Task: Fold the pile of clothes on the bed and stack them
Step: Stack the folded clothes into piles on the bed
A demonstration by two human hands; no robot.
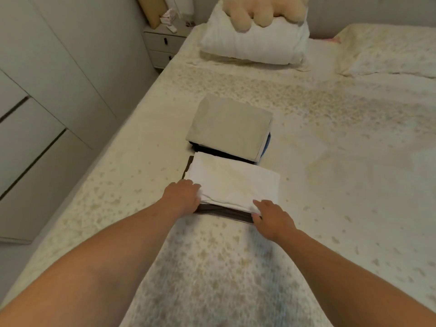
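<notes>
Looking at a big bed (132, 185) in a pale speckled floral cover; sitting directly on it, two folded stacks just beside each other near the left edge: near stack (232, 182) showing white on top with a dark brown layer underneath, far stack (230, 125) showing beige on top over dark and blue layers; further up, lying at the head end, a plump white pillow (254, 44) and off right a flatter patterned pillow (387, 49).

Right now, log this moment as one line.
stage: stacking | left hand: grips white fold | right hand: grips dark fold under it | beige stack: behind, untouched
</notes>
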